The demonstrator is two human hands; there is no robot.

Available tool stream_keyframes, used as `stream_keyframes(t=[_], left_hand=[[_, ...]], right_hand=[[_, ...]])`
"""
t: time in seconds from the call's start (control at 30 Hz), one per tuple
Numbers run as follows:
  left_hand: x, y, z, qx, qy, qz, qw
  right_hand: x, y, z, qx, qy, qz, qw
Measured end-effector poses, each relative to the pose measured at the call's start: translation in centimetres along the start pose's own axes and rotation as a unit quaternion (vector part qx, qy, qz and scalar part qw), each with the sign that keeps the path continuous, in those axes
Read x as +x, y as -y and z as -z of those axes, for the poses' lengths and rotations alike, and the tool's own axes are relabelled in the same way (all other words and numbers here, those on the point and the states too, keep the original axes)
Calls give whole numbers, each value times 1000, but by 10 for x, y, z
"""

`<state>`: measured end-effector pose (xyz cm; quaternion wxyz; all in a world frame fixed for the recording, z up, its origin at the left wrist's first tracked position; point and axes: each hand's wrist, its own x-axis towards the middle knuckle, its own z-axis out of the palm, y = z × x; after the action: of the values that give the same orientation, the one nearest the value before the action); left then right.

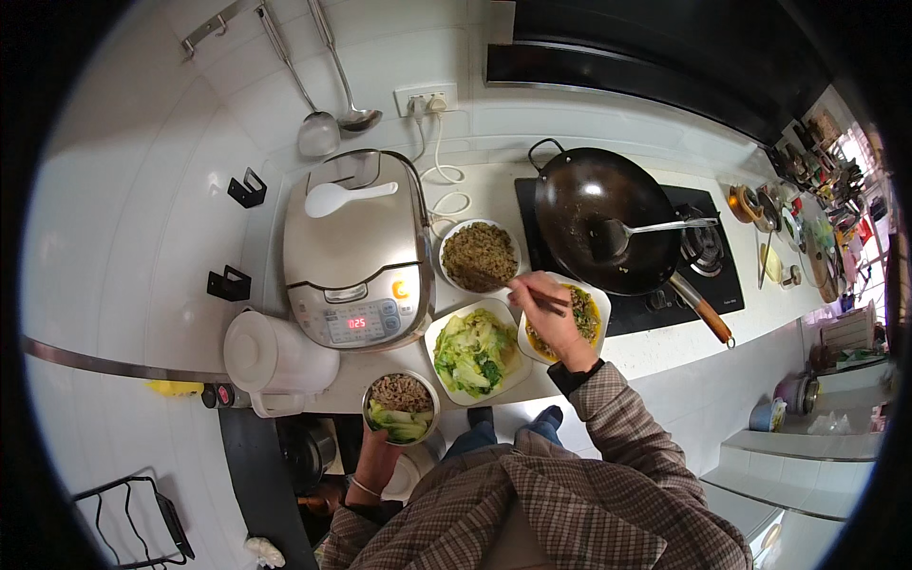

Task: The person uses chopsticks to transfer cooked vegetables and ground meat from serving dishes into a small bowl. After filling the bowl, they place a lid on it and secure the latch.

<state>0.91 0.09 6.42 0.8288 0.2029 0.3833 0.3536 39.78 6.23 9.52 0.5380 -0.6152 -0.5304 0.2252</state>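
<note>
My left hand (374,460) grips a round metal bowl (436,406) from its lower left side. The bowl, in front of the counter edge, holds brownish rice (399,390) and cooked green leaves (397,424). Closed around dark chopsticks (492,279), my right hand (546,309) reaches over the counter. Their tips are at the near edge of a minced brown-green dish (480,249) on a round white plate (444,251). Beneath my right wrist sits a white dish (608,313) of chopped food in yellowish liquid, partly hidden. Left of it, a square white dish (516,383) holds cooked leafy greens (472,351).
A rice cooker (356,237) with a white rice paddle (350,196) on its lid stands left, beside a white pitcher (275,356). At right, a wok (589,195) with a metal spatula (665,226) rests on the black stove (717,285); its wooden handle (708,315) points toward the counter's front edge.
</note>
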Motion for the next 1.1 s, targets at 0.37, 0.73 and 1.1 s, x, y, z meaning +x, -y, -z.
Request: stream_keyframes(t=[0.37,0.73,1.1], left_hand=[[8,12,20,-6,19,-9,1000],[20,9,1,30,54,1,998],[18,9,-6,98,41,11,994]], right_hand=[[4,-19,-44,-114,131,93,980],[3,1,-27,-111,56,87,988],[24,-32,-49,-53,42,-9,998]])
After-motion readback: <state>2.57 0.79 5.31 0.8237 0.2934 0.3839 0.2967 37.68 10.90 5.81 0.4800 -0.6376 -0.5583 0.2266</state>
